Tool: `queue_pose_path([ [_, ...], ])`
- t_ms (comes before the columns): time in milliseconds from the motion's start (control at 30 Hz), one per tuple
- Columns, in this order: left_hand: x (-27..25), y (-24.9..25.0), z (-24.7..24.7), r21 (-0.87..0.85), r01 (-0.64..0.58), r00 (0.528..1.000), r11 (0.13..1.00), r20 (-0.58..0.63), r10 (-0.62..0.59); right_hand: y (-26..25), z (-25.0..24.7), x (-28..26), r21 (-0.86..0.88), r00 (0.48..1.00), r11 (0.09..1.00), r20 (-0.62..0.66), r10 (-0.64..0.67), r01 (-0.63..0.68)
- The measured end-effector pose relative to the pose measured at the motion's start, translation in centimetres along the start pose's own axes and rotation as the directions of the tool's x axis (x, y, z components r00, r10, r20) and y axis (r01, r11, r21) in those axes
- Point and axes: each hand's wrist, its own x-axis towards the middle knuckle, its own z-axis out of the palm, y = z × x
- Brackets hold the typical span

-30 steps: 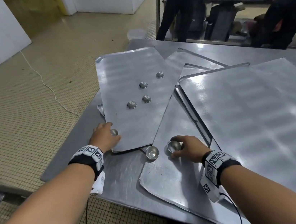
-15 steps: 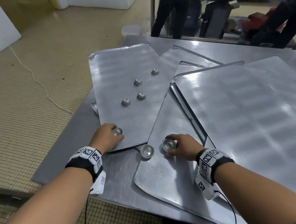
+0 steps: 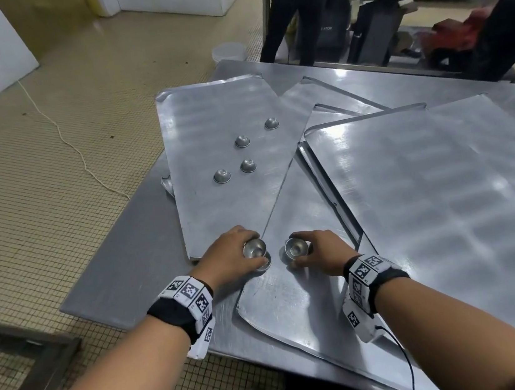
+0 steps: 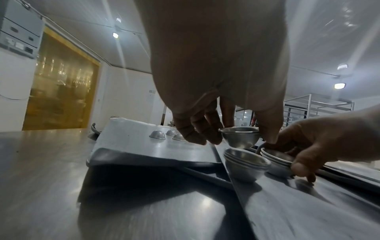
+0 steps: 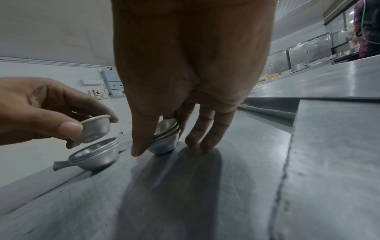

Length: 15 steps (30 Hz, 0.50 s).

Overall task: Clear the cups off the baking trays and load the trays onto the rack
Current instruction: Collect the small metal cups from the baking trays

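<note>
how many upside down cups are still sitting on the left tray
4, loosely clustered mid-tray: one farthest, one just nearer and left, one below that, and the leftmost. None appears hidden.

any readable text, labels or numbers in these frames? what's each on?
No words read clearly.
Wristbands: black-and-white square code tags; tiny digits beside them too small to read.
Dark bin beyond the table: faint white lettering, too blurred to read.
Wall panel: small labels, blurred.
Cups and trays: no markings seen.
</note>
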Motion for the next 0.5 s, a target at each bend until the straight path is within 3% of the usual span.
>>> queue_pose_path([
  [500,-0.1,-0.8,2.6,0.057,-0.046,0.998,0.997,0.036,0.044,-0.1,0.1,-0.1,-0.015,1.000,1.000,-0.016,-0.013,0.013],
])
